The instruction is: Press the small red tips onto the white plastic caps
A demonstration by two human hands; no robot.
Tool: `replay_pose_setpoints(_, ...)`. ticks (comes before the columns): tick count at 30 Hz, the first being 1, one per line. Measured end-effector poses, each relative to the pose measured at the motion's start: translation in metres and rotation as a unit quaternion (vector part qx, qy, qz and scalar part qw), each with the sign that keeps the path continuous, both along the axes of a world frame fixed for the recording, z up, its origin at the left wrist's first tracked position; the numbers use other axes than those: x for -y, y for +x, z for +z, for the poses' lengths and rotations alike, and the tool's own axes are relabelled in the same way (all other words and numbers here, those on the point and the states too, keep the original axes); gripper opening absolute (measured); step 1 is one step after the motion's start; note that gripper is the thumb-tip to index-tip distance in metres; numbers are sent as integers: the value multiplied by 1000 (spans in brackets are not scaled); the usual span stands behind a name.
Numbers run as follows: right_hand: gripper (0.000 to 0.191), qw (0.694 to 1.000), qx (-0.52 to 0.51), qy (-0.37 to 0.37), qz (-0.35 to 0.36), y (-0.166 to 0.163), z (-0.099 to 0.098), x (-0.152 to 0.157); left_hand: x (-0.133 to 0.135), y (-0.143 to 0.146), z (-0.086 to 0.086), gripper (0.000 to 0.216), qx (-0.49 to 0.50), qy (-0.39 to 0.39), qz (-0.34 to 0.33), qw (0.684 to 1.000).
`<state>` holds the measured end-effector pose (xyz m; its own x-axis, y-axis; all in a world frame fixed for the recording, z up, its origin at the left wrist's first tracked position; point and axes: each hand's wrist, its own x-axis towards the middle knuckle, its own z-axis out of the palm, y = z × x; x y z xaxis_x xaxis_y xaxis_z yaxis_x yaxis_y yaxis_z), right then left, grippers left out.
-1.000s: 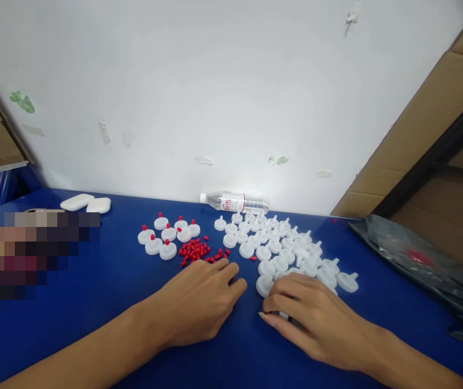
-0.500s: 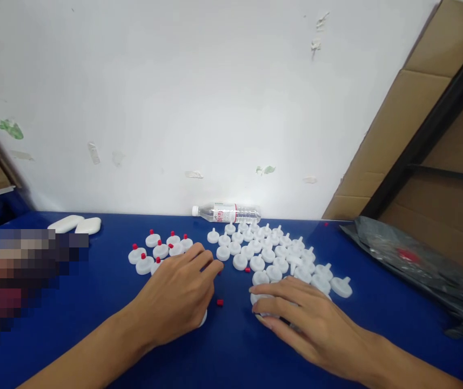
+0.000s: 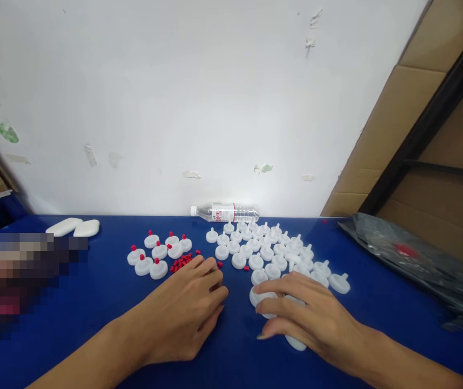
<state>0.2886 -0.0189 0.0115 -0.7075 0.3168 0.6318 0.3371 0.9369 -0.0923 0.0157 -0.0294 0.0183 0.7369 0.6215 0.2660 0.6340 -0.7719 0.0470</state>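
Note:
My left hand (image 3: 188,310) is closed, its fingers curled down just in front of a small heap of red caps (image 3: 180,263). Whatever its fingertips hold is hidden. Over the near edge of a group of white spouted lids (image 3: 266,253) is my right hand (image 3: 308,316), fingers apart and bent above a couple of lids. One white lid (image 3: 296,343) shows under its thumb side. To the left of the red heap stand several white lids with red tips (image 3: 159,269). Single red caps (image 3: 246,268) lie between the two groups.
A clear plastic bottle (image 3: 225,212) lies against the white wall. Two white oval objects (image 3: 86,228) are at the back left. On the right lies a grey plastic bag (image 3: 405,259) beside cardboard (image 3: 413,102). A blurred patch covers the left edge.
My left hand has shifted down and slightly right, uncovering the red heap and a red-tipped lid. My right thumb has spread away from the fingers, and a white lid shows beneath it.

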Motion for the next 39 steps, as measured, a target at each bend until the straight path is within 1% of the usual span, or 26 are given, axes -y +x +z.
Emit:
replay_pose_setpoints(5, 13, 1000, 0, 0, -13, -1, -1, 0, 3, 0, 7, 9, 5, -25, -5, 1000)
replay_pose_setpoints(9, 13, 1000, 0, 9, -20, 0, -1, 2, 4, 1, 9, 8, -8, -20, -10, 1000)
replay_pose_setpoints(15, 14, 1000, 9, 3, -16, 1, -1, 2, 3, 5, 1, 9, -15, 36, -19, 999)
replay_pose_setpoints(20, 28, 999, 31, -20, 7, 2, -2, 0, 2, 7, -1, 12, -5, 84, -26, 996)
replay_pose_setpoints(27, 30, 995, 87, -50, -13, -2, 2, 4, -1, 7, -6, 14, -12, 105, -41, 994)
replay_pose_setpoints(32, 28, 991, 120, -59, -18, -4, 0, 3, -2, 7, -10, 14, -13, 94, -40, 995)
replay_pose_setpoints(36, 19, 994, 95, -54, -14, -4, -5, 1, -2, 8, -11, 18, -4, 81, -38, 996)
replay_pose_setpoints(39, 17, 996, 75, -36, -9, -6, -6, 1, 0, 10, -14, 20, 2, 76, -44, 996)
